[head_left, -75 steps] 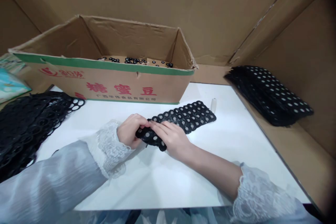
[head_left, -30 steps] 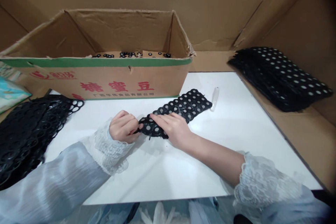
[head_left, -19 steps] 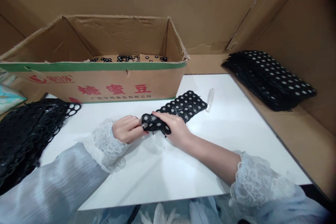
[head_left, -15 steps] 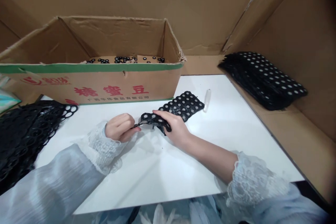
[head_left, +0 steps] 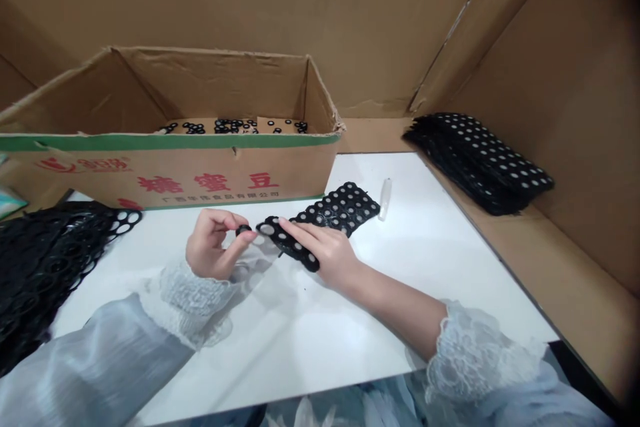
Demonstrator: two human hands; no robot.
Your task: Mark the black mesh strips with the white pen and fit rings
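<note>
A black rubber sheet (head_left: 330,211) full of round holes lies on the white table (head_left: 450,260). My right hand (head_left: 323,250) presses flat on its near end, fingers stretched out over it. My left hand (head_left: 213,250) is just left of the sheet's end, thumb and fingers pinched on a small black ring (head_left: 243,230) held a little above the table.
A cardboard box (head_left: 200,170) with loose black rings inside stands behind the sheet. A heap of emptied black sheets (head_left: 45,260) lies at the left, a stack of black sheets (head_left: 480,160) at the right on a cardboard ledge. A small clear tube (head_left: 384,189) lies beside the sheet.
My left hand has pulled away from the sheet's end and lifted, now with a small black ring in its pinch. My right hand still holds the sheet down.
</note>
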